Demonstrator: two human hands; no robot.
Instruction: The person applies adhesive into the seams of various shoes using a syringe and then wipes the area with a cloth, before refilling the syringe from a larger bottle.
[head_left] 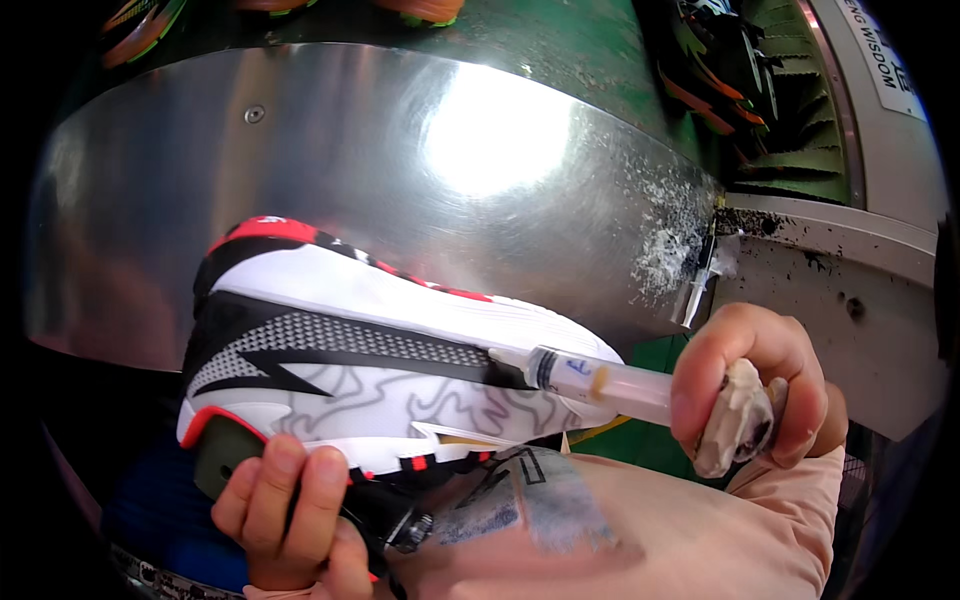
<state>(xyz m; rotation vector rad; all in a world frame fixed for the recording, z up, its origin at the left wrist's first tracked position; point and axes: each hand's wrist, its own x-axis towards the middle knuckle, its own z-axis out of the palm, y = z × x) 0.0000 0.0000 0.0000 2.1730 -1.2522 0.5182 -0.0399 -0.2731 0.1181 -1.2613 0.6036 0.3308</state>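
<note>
A white, black and red sports shoe [400, 300] lies on its side in front of me, its sole toward the far side. A dark green shoe last [222, 455] shows in its collar. My left hand [285, 510] is closed at the collar and holds the shoe from the near side. In my right hand [765, 385] is a clear plastic syringe [625, 388], with a crusted, pale plunger end in the palm. Its tip touches or nearly touches the shoe's side near the toe end of the grey dotted panel.
A curved, shiny metal plate [330, 140] spans behind the shoe. Whitish residue and a small clear nozzle-like piece [702, 280] are at its right end. Beyond, several shoes [145, 28] stand on a green surface [540, 35]. Dark shoes [715, 65] sit beside a grey machine frame [890, 150].
</note>
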